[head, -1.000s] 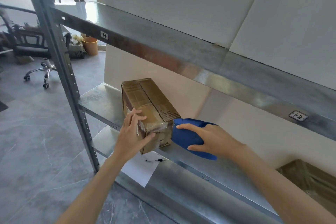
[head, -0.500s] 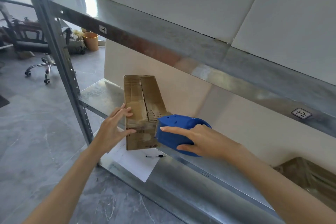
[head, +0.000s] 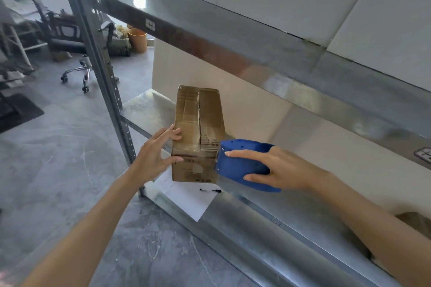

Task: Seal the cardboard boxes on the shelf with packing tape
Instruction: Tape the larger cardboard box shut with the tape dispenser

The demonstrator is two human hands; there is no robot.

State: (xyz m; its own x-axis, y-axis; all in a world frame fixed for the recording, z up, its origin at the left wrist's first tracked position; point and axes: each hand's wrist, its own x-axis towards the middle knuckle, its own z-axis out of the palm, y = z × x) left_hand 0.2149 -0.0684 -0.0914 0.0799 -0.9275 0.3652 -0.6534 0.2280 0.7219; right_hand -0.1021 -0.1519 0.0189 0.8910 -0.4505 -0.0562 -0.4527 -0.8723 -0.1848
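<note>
Cardboard box (head: 198, 137) sits on the metal shelf (head: 144, 109) between my hands: left hand (head: 158, 154) spread flat against its left side, right hand (head: 277, 168) gripping the blue tape dispenser (head: 242, 161) at its right corner.

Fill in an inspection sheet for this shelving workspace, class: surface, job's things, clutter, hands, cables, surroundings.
Surface: metal shelf, bare at its left end.
Job's things: cardboard box on the shelf, its top flap seam not fully closed; blue tape dispenser at the box's right front corner.
Clutter: white paper sheet with a pen on the lower shelf; part of another box at far right.
Hands: left hand steadies the box's left side; right hand grips the dispenser.
Cables: nothing seen.
Surroundings: office chair, orange bin, grey floor.
</note>
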